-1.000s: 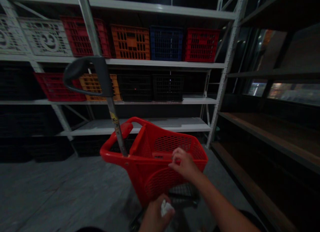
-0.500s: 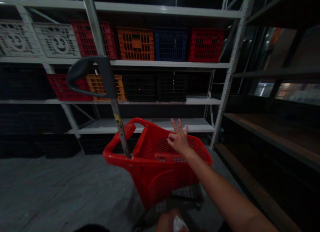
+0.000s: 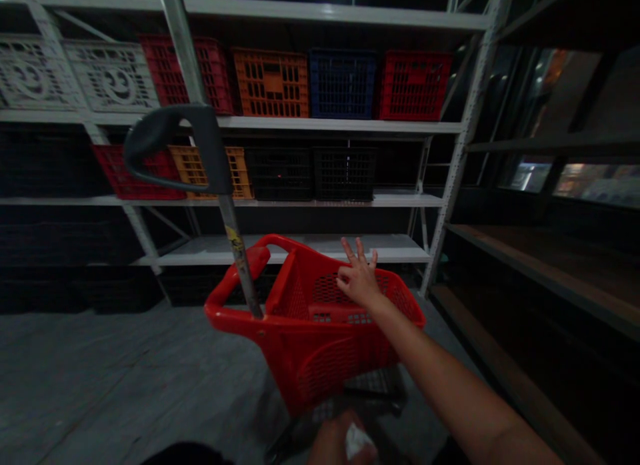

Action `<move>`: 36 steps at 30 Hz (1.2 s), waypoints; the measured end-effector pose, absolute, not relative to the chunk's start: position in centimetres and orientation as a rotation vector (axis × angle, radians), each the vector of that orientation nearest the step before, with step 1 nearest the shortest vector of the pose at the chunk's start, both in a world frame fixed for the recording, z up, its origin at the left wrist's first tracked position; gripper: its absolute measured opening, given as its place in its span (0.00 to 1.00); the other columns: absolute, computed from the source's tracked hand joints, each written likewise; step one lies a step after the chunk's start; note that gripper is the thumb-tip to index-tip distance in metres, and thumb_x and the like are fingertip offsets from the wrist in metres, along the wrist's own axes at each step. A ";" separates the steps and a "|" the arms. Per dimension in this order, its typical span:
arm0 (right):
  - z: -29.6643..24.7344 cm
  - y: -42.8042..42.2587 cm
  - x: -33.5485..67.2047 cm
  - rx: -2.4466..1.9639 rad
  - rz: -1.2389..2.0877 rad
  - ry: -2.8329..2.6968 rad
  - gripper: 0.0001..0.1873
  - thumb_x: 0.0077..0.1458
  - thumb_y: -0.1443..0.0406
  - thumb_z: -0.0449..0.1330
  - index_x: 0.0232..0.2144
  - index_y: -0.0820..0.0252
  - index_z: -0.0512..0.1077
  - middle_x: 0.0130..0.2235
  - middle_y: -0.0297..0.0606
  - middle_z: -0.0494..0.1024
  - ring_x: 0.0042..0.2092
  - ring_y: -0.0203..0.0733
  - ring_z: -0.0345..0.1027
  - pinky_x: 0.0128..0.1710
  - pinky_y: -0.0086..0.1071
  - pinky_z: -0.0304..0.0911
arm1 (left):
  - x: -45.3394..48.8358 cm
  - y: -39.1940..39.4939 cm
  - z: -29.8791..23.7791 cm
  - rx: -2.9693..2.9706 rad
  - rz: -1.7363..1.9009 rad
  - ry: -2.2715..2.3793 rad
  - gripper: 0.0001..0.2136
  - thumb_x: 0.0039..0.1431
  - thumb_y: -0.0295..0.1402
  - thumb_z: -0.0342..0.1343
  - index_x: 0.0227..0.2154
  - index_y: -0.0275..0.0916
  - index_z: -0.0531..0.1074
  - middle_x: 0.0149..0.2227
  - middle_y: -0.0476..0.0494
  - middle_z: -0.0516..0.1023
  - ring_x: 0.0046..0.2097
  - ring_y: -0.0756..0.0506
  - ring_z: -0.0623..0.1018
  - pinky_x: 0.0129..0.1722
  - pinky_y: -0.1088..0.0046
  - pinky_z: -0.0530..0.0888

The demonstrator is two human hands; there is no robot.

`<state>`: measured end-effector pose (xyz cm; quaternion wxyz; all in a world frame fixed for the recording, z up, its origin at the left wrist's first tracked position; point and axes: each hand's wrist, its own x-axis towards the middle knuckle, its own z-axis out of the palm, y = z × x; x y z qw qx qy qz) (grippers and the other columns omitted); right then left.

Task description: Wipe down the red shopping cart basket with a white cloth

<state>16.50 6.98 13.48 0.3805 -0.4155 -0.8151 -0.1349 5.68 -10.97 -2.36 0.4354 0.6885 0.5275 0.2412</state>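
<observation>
Showing only partly at the bottom edge, the left hand (image 3: 334,445) is cut off by the frame; its grip appears pressed together on a small white wad (image 3: 356,441), though the dim view leaves the wad's nature unclear. The right hand (image 3: 357,278) hovers with fingers spread over the red basket (image 3: 310,338), holding nothing. The basket stands on the grey floor (image 3: 125,385) before the shelving rack (image 3: 320,126), its long axis running away from the viewer toward the right. Its walls are perforated red plastic; a grey pull handle (image 3: 173,145) rises on a metal rod from its near left rim.
</observation>
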 end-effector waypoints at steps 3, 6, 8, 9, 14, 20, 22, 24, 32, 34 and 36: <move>12.6 6.5 16.8 -1.060 -0.262 -2.098 0.06 0.46 0.67 0.57 0.20 0.59 0.70 0.63 0.28 0.39 0.62 0.53 0.24 0.52 0.61 0.20 | 5.0 -10.4 -1.6 1.606 0.822 1.290 0.16 0.45 0.47 0.53 0.27 0.38 0.67 0.25 0.49 0.72 0.28 0.50 0.68 0.29 0.77 0.63; 10.5 4.5 17.0 -1.009 -0.006 -2.085 0.03 0.47 0.65 0.58 0.26 0.56 0.73 0.62 0.33 0.45 0.62 0.52 0.30 0.54 0.58 0.27 | 3.9 -9.5 -0.2 1.205 1.085 1.215 0.20 0.48 0.51 0.47 0.25 0.37 0.68 0.25 0.47 0.73 0.30 0.49 0.70 0.34 0.74 0.66; 8.6 2.1 16.8 -0.916 0.307 -2.021 0.09 0.49 0.64 0.57 0.35 0.54 0.72 0.59 0.39 0.55 0.60 0.49 0.43 0.55 0.51 0.39 | 3.3 -9.0 0.9 0.850 1.146 1.110 0.20 0.49 0.51 0.46 0.27 0.36 0.69 0.25 0.45 0.74 0.29 0.48 0.72 0.34 0.71 0.68; 7.5 0.6 16.7 -0.875 0.499 -1.957 0.12 0.50 0.63 0.56 0.39 0.54 0.71 0.56 0.41 0.60 0.57 0.47 0.51 0.54 0.47 0.46 | 3.1 -8.9 1.5 0.720 1.169 1.054 0.19 0.49 0.48 0.47 0.30 0.35 0.70 0.26 0.44 0.75 0.29 0.47 0.72 0.33 0.71 0.68; 3.2 -5.4 15.9 -0.806 1.328 -1.451 0.27 0.44 0.62 0.61 0.49 0.54 0.62 0.43 0.40 0.70 0.37 0.38 0.68 0.35 0.31 0.63 | 2.5 -8.6 3.2 0.723 1.270 0.944 0.16 0.41 0.33 0.57 0.36 0.36 0.69 0.31 0.45 0.76 0.33 0.47 0.74 0.34 0.73 0.69; 2.3 -6.3 16.6 -0.769 1.591 -1.281 0.20 0.36 0.63 0.66 0.35 0.61 0.71 0.33 0.36 0.74 0.31 0.36 0.66 0.30 0.27 0.59 | 2.0 -8.5 2.6 0.965 1.169 1.132 0.15 0.39 0.42 0.60 0.23 0.35 0.66 0.18 0.54 0.68 0.20 0.55 0.65 0.21 0.80 0.61; 2.5 -6.1 16.9 -0.823 1.549 -1.295 0.12 0.37 0.62 0.64 0.25 0.64 0.71 0.24 0.32 0.71 0.25 0.32 0.61 0.26 0.25 0.55 | 2.0 -8.6 2.4 1.001 1.133 1.172 0.17 0.38 0.44 0.60 0.21 0.35 0.65 0.17 0.55 0.66 0.19 0.55 0.63 0.20 0.80 0.59; 2.4 -6.0 17.1 -0.879 1.480 -1.226 0.11 0.40 0.60 0.63 0.21 0.64 0.69 0.19 0.29 0.67 0.23 0.30 0.57 0.24 0.24 0.52 | 2.1 -8.8 2.5 1.013 1.092 1.162 0.17 0.37 0.44 0.61 0.23 0.35 0.66 0.19 0.54 0.68 0.21 0.54 0.66 0.22 0.79 0.60; 2.2 -5.8 17.0 -0.907 1.412 -0.877 0.14 0.42 0.56 0.62 0.22 0.60 0.64 0.18 0.25 0.61 0.20 0.29 0.52 0.19 0.23 0.46 | 2.4 -9.6 2.9 1.184 1.015 1.151 0.14 0.35 0.38 0.63 0.17 0.35 0.64 0.17 0.55 0.65 0.21 0.55 0.63 0.22 0.80 0.58; 2.5 -5.9 17.0 -0.857 1.493 -0.784 0.15 0.43 0.54 0.61 0.26 0.59 0.67 0.20 0.27 0.65 0.21 0.30 0.56 0.20 0.23 0.49 | 2.5 -9.7 3.0 1.062 1.097 1.129 0.13 0.36 0.37 0.63 0.20 0.35 0.65 0.19 0.53 0.69 0.23 0.54 0.67 0.24 0.80 0.61; 2.7 -6.3 17.2 -0.785 1.641 -0.716 0.19 0.46 0.51 0.58 0.33 0.60 0.69 0.24 0.32 0.70 0.24 0.33 0.61 0.23 0.25 0.54 | 2.5 -9.8 3.2 0.920 1.164 1.057 0.13 0.37 0.36 0.63 0.24 0.35 0.67 0.23 0.50 0.73 0.26 0.52 0.70 0.28 0.77 0.65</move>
